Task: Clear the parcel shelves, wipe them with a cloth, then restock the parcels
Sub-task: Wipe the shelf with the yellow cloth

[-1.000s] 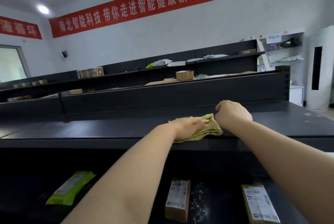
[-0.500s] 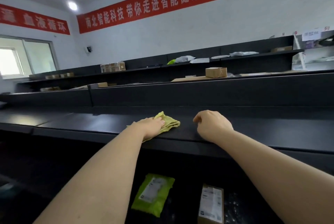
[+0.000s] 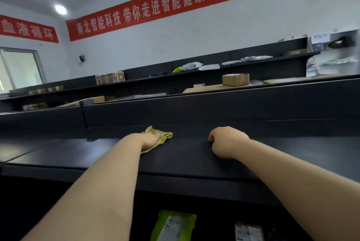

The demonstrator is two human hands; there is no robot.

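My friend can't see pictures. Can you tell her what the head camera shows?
The left hand presses a yellow-green cloth on a black shelf, while the right hand rests apart from it. A green parcel lies lower down.

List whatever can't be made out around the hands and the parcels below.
- Left hand: head view, fingers motion-blurred on the cloth.
- Right hand: head view, fingertips hidden under its knuckles.
- Green parcel and brown box: head view, cut by the bottom edge, labels unreadable.

The black shelf (image 3: 185, 160) bears a yellow-green cloth (image 3: 166, 136) under the left hand (image 3: 150, 139), the right hand (image 3: 228, 141) resting apart.
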